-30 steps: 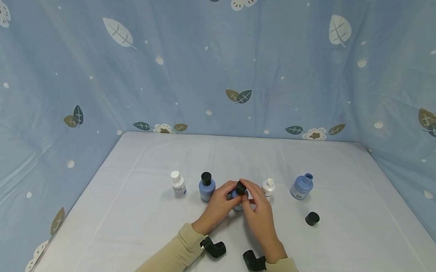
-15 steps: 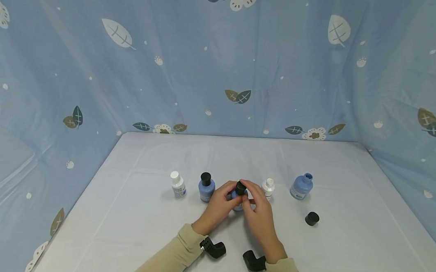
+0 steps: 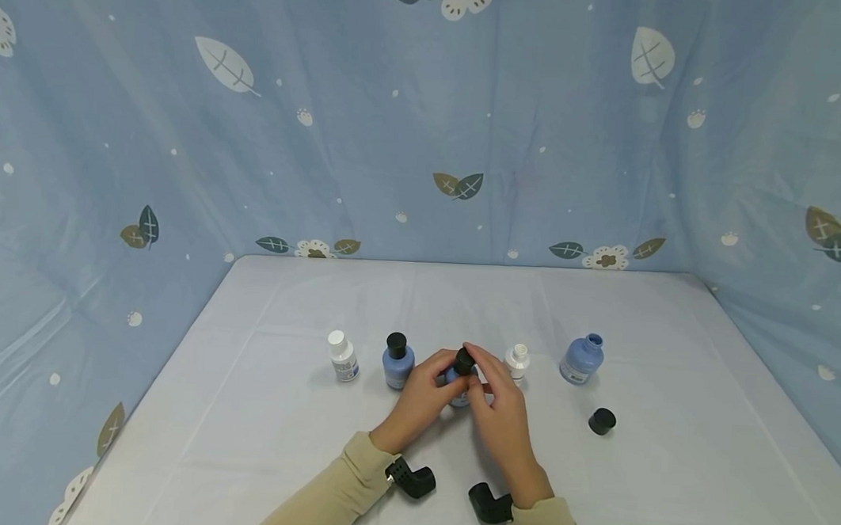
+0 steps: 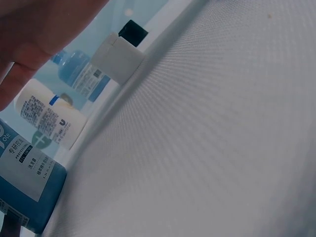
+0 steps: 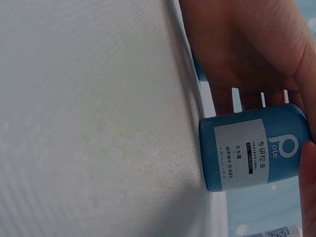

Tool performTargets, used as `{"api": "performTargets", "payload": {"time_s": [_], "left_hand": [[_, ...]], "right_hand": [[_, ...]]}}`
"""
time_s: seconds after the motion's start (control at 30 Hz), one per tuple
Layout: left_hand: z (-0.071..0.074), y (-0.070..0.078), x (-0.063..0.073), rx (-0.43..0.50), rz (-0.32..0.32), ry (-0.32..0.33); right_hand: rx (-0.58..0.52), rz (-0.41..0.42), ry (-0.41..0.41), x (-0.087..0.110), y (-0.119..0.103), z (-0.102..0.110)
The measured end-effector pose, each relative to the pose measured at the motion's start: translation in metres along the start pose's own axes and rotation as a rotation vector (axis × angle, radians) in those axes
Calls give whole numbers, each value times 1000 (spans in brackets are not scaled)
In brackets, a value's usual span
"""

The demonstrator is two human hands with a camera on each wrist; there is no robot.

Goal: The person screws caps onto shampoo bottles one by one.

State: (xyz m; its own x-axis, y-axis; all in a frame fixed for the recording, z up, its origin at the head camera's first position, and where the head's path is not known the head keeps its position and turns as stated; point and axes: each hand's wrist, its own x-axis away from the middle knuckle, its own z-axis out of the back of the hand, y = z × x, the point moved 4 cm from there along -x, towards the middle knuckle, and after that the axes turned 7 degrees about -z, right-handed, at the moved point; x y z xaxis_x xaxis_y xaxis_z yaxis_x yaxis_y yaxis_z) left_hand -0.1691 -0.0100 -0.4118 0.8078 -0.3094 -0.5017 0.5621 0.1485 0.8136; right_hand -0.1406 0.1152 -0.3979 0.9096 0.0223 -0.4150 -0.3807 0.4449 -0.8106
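A blue shampoo bottle (image 5: 242,153) with a white label stands upright on the table between both hands. My left hand (image 3: 419,396) grips its body from the left, its thumb across the front. At the top, the fingertips of my right hand (image 3: 503,417) pinch the black cap (image 3: 464,361). The cap sits on or over the neck; whether it is loose cannot be seen. Behind the right hand, a white bottle (image 3: 518,358) shows a narrow bare top. In the left wrist view, a white cap (image 4: 116,58) lies near that bottle.
To the left stand a capped blue bottle (image 3: 397,366) and a capped white bottle (image 3: 344,358). At right are an uncapped blue bottle (image 3: 581,361) and its loose-lying black cap (image 3: 602,421). A patterned blue curtain (image 3: 428,120) hangs behind the white table (image 3: 239,459).
The right fingertips shift very slightly at the black cap. The left hand and the bottles stay in place.
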Motion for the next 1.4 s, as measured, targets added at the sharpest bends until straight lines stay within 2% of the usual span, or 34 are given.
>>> {"api": "performTargets", "payload": {"time_s": [0.17,0.37,0.53,0.8,1.13,1.4], "left_hand": [[1,5,-1,10,-8,1],[2,4,-2,17,17,-3],[3,4,-2,28,18,-2],[3,5,-3,28,6,-2],[2,4,-2,8,1,3],[2,4,-1,39,24,-6]], "right_hand": [[-6,2,12,-1,-1,1],[20,-24,33,-2,1,0],[37,-9,47,-3,1,-1],[32,-36,37,-3,4,-1],[28,-31,24,-2,5,-1],[19,-39,28,-1,4,0]]}}
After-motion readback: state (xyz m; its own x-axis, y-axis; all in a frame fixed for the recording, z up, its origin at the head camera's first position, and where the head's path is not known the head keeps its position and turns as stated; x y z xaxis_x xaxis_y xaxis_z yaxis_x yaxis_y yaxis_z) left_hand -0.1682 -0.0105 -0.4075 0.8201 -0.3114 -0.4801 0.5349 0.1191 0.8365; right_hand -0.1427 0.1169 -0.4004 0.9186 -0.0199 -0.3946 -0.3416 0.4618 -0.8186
